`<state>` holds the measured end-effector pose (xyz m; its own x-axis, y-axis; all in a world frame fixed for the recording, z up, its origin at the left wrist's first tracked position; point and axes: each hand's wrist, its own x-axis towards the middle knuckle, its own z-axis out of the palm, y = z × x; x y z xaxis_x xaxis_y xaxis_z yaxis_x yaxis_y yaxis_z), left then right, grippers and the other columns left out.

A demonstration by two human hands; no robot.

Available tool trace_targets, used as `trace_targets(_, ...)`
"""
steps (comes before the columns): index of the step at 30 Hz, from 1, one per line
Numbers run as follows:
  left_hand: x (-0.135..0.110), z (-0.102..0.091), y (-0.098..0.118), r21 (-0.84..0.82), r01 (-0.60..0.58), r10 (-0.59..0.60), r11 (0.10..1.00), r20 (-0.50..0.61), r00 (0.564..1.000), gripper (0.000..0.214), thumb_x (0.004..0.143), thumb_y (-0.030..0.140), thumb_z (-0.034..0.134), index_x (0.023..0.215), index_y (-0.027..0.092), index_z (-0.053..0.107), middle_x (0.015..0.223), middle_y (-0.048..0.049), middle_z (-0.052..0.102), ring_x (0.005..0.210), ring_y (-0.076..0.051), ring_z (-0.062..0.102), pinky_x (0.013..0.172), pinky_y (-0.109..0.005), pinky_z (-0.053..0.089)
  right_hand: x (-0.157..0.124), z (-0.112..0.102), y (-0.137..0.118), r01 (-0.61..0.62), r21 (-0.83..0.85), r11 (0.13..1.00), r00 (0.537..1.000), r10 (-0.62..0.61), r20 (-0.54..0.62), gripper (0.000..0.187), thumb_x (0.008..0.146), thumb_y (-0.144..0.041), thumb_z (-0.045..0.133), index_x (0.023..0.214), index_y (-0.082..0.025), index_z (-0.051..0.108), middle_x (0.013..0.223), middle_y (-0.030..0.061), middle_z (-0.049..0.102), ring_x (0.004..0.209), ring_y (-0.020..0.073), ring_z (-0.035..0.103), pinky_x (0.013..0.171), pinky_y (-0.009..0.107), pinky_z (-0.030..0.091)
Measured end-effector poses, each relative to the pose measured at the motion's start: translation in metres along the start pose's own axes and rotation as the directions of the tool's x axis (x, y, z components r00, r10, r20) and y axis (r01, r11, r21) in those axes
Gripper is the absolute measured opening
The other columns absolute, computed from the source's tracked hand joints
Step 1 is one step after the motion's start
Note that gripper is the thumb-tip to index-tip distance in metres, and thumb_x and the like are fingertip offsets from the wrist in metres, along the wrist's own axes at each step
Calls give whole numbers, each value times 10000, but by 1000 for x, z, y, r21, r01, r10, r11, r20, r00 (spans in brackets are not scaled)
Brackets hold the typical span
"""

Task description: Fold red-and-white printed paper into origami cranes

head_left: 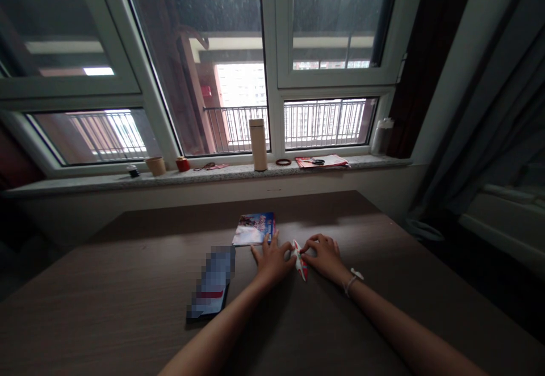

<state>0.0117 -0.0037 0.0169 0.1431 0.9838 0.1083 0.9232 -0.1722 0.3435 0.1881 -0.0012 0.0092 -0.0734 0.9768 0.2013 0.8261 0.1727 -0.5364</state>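
A small folded piece of paper [302,269], white with red patches and pointed at its ends, is held just above or on the brown table [136,285]. My left hand [272,260] pinches its left side with thumb and forefinger, the other fingers spread towards a colourful printed booklet or leaflet stack [254,228]. From the right, my right hand [326,258] pinches the same paper; a bracelet [351,280] is on that wrist. To the left of my left hand a phone-like device with a blurred-out screen [213,285] lies tilted on the table.
Behind the table runs a stone windowsill [213,174]. On it stand a beige thermos [258,146], a paper cup [155,166], a red spool-like item [183,164], red-and-white papers with scissors [323,162] and a clear bottle [382,136]. A grey curtain [477,115] hangs at right.
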Motion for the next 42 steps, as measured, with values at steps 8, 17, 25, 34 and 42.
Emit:
trace_targets(8,2,-8,-7,-29,-30,31,999,46,998,262,805,508,583,1036,411,662,1540,53,281,1417,-411,97,1001,-774,15,1,-3,4,9,5,1000,999,-9,42,155,791,-393,624,901,-347,723,1139,-9,582,1152,223,439,1026,387,244)
trace_targets(17,0,-12,-3,-3,-38,38,999,63,997,267,831,450,560,1077,413,657,1550,41,265,1418,-416,94,994,-780,8,0,-4,3,-5,7,1000,999,5,33,150,799,-376,612,895,-351,725,1141,-12,588,1149,223,448,1036,392,238)
trace_targets(25,2,-15,-11,-23,-43,46,999,129,991,307,845,496,522,1125,446,636,1542,62,289,1425,-407,99,1016,-762,-17,2,-3,12,48,35,998,998,-49,46,178,818,-371,592,930,-382,730,1137,-18,594,1138,207,465,1023,367,266)
trace_targets(34,2,-14,-10,-10,-42,43,999,115,992,305,839,482,532,1123,449,637,1534,45,311,1417,-400,135,1014,-763,12,1,-6,6,16,2,1000,999,-16,27,179,796,-346,596,899,-369,741,1123,-10,594,1115,205,474,1006,346,284)
trace_targets(42,3,-17,-12,-12,-28,30,1000,146,989,322,829,502,539,1136,460,628,1535,51,309,1426,-389,124,1039,-732,-14,-1,-5,4,8,6,1000,1000,-8,8,170,793,-401,607,893,-354,736,1119,-3,583,1114,213,472,1034,376,258)
